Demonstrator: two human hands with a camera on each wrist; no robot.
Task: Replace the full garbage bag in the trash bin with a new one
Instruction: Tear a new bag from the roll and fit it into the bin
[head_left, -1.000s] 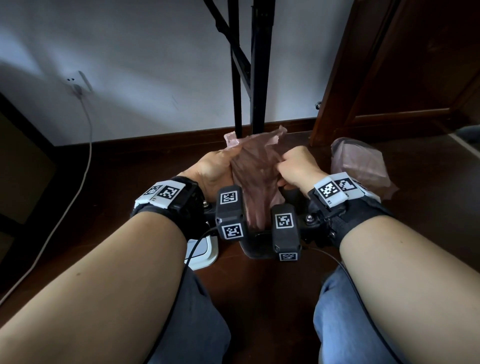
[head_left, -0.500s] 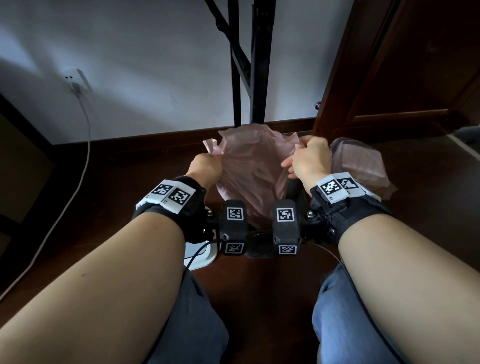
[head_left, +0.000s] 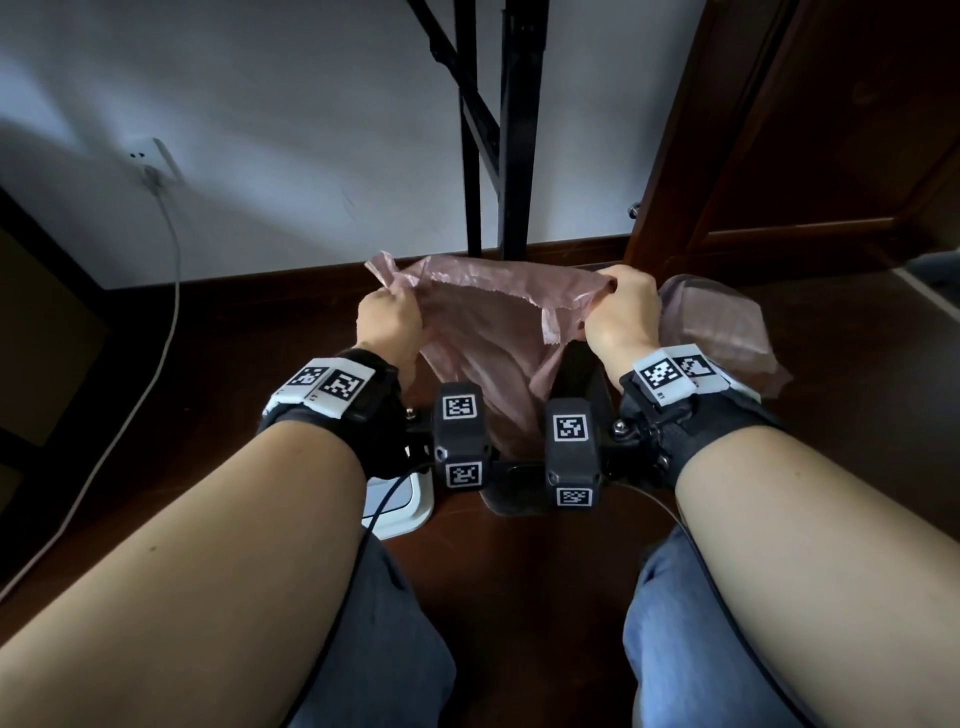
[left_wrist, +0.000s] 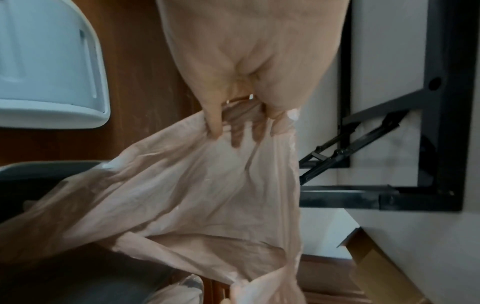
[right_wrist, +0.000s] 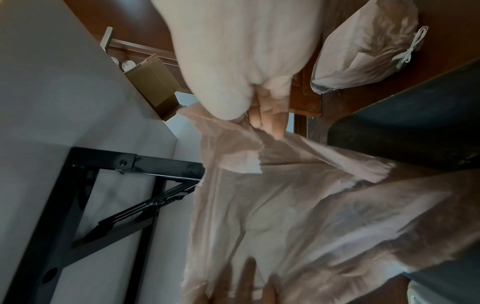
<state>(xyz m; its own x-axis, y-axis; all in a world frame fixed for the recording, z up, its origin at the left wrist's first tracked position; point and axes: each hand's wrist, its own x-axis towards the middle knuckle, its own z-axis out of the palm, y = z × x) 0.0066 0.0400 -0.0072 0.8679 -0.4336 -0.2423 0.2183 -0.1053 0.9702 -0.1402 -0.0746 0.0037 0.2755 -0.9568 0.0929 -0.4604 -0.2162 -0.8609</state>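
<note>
Dark reddish wood floor (head_left: 519, 561) here, plain white wall (head_left: 260, 130) at the far side with a matching baseboard. Black metal table legs (head_left: 511, 130) stand against it, a brown wooden door (head_left: 805, 130) far right, and a white cable (head_left: 130, 374) drops from a wall outlet (head_left: 143, 156) on the left.

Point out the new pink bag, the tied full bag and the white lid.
new pink bag (head_left: 483, 332), head view, on its stretched front panel.
tied full bag (right_wrist: 363, 47), right wrist view, on its bulging side.
white lid (left_wrist: 46, 67), left wrist view, on its top face.
</note>
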